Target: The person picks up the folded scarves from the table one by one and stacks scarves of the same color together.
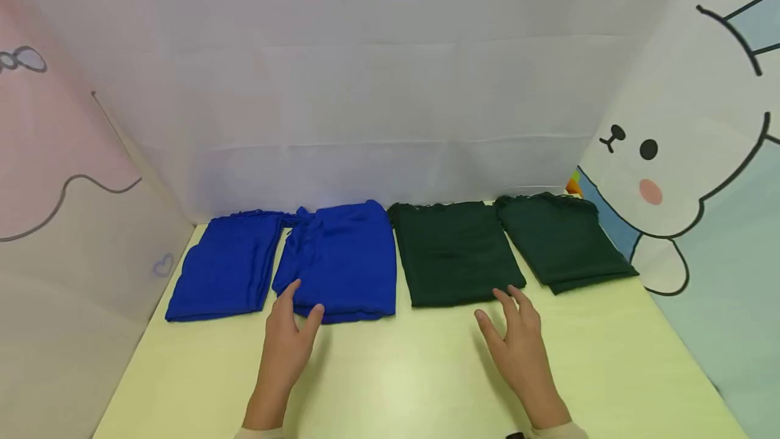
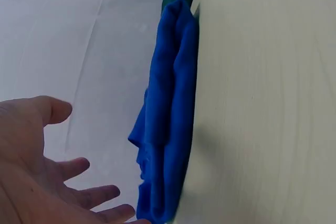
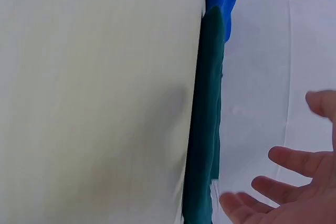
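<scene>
Two folded blue cloths with fringed back edges, an outer blue cloth [image 1: 222, 269] and an inner blue cloth [image 1: 353, 259], lie side by side on the left of the table. To their right come two folded dark green cloths, an inner green cloth [image 1: 457, 256] and an outer green cloth [image 1: 560, 242]. My left hand [image 1: 289, 341] is by the front edge of the inner blue cloth, fingers spread and holding nothing. Near the front right corner of the inner green cloth, my right hand [image 1: 518, 344] has its fingers apart, also holding nothing. In the wrist views, the inner blue cloth [image 2: 173, 93] and inner green cloth [image 3: 205, 114] show their thick folded front edges.
The pale yellow table [image 1: 402, 378] extends in front of the cloths. A white sheet [image 1: 390, 87] hangs right behind them. Printed curtains stand at both sides, a pink and white curtain [image 1: 67, 154] and a rabbit-patterned curtain [image 1: 719, 222].
</scene>
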Available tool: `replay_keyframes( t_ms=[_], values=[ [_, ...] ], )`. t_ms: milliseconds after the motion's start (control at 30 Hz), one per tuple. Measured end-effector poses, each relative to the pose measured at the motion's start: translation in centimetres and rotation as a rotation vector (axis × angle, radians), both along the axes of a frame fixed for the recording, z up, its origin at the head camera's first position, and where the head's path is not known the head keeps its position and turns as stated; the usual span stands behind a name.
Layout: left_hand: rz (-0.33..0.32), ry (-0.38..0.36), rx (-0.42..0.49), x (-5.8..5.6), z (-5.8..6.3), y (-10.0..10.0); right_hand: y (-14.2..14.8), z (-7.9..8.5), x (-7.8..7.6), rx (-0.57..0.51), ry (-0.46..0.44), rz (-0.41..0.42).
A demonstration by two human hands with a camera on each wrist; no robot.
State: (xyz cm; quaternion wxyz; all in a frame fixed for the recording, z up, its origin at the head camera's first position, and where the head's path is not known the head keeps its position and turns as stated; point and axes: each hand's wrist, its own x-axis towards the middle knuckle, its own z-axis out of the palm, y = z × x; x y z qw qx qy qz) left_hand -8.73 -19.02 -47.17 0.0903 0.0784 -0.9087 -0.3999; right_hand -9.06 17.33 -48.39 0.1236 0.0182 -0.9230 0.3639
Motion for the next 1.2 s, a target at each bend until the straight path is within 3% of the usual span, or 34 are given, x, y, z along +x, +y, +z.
replay_keyframes(
  t_ms=[67,133,300,367,467,600,800,900,1067,1133,1200],
  values=[
    [0.035,-0.017,0.085,-0.5,0.0,-0.6,-0.5,0.5,-0.4,-0.091,-0.063,0.03],
    [0.07,-0.028,0.094,-0.9,-0.2,-1.1,-1.1,1.0,-0.8,-0.221,-0.149,0.064],
    [0.128,-0.05,-0.053,-1.9,-0.8,-2.5,-3.1,1.4,-2.0,-0.724,-0.403,0.17],
    [0.135,-0.101,-0.063,-2.2,-1.0,-3.0,-3.9,1.3,-2.4,-0.906,-0.504,0.204],
    [0.133,-0.208,0.001,-2.8,-1.0,-3.6,-4.9,1.1,-2.6,-1.078,-0.637,0.235],
    [0.14,-0.279,0.217,-3.7,-1.0,-4.1,-6.0,0.6,-2.9,-1.239,-0.764,0.303],
    [0.185,-0.25,0.743,-5.1,-0.9,-3.9,-7.2,-0.2,-4.0,-1.434,-0.843,0.355],
    [0.196,-0.223,0.927,-5.7,-0.9,-3.4,-7.7,-0.5,-4.6,-1.5,-0.859,0.344],
    [0.191,-0.21,1.077,-6.5,-0.8,-2.5,-8.7,-0.7,-5.2,-1.567,-0.887,0.345],
    [0.156,-0.205,1.086,-6.7,-1.2,-2.3,-9.2,-0.9,-5.4,-1.583,-0.892,0.348],
    [0.113,-0.191,1.036,-6.7,-1.6,-2.0,-9.7,-1.1,-5.6,-1.585,-0.896,0.344]
  ],
)
